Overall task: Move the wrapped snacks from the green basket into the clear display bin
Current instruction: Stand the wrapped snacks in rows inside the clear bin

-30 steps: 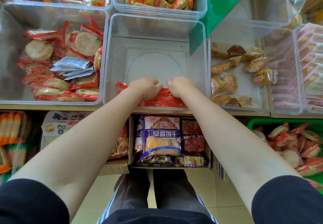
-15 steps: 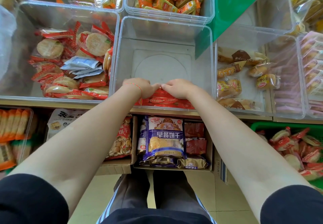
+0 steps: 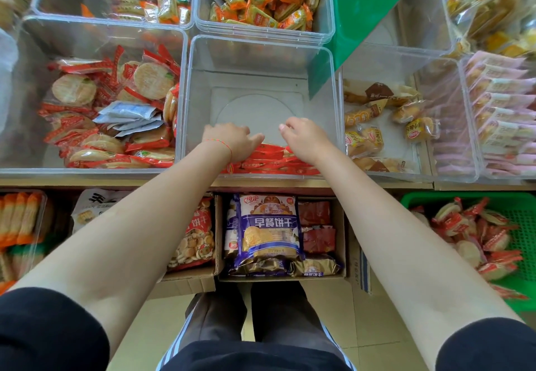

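Red-wrapped snacks [image 3: 272, 157] in clear bin [image 3: 261, 80]

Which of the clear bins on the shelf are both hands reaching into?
The middle front bin: both the left hand and right hand are inside it. Its floor is mostly bare, with only red wrapped snacks along its near wall.

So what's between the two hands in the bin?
Head view: red wrapped snacks lie between left hand and right hand, at the clear bin's near wall.

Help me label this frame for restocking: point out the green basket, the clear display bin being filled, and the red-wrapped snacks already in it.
green basket [image 3: 522, 214], head view, on its mesh wall at the right.
clear display bin [image 3: 258, 83], head view, on its bare far wall.
red-wrapped snacks [image 3: 271, 160], head view, on the pile's top wrapper between the hands.
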The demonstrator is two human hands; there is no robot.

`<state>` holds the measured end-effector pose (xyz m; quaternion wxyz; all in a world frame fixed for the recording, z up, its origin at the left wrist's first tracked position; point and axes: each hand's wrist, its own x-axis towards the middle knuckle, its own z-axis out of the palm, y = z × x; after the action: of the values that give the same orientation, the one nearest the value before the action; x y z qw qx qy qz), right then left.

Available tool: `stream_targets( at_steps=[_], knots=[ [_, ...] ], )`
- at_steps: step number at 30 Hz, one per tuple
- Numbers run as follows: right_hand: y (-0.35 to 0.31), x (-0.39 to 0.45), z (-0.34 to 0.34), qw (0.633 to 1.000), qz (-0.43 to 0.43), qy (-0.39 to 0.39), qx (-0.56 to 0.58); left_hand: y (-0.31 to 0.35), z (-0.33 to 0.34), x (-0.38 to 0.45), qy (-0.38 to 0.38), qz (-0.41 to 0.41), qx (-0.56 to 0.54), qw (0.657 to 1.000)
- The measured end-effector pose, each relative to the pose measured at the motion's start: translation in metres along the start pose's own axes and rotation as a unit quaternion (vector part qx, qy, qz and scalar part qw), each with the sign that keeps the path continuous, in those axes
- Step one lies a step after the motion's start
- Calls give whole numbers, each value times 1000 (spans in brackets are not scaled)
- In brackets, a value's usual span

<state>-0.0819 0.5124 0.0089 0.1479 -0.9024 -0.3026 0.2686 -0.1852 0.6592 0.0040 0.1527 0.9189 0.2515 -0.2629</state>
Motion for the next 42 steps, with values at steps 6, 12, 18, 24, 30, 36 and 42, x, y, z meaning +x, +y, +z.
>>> stream_targets(
  at_steps=[6, 12, 18, 24, 30, 36, 42],
  knots=[
    [11, -85, -11, 949, -38, 303, 74, 56, -6, -47, 253, 92, -197, 943],
    [89, -173, 13, 957, 81, 255, 112, 145, 9, -87, 179, 175, -169, 953],
    [207, -207, 1, 952, 176, 189, 164, 263, 47, -85, 24, 207, -91, 974],
    [371, -240, -31, 947, 238, 141, 163, 411, 107, -72, -101, 185, -68, 975],
    [500, -259, -44, 944, 305, -16, 122, 527, 155, -65, -201, 146, -56, 967],
    [536, -259, -28, 950, 289, -116, 16, 540, 184, -60, -250, 76, -39, 964],
    [552, -254, -30, 941, 316, -116, 26, 528, 191, -52, -253, 22, -71, 965]
  ],
)
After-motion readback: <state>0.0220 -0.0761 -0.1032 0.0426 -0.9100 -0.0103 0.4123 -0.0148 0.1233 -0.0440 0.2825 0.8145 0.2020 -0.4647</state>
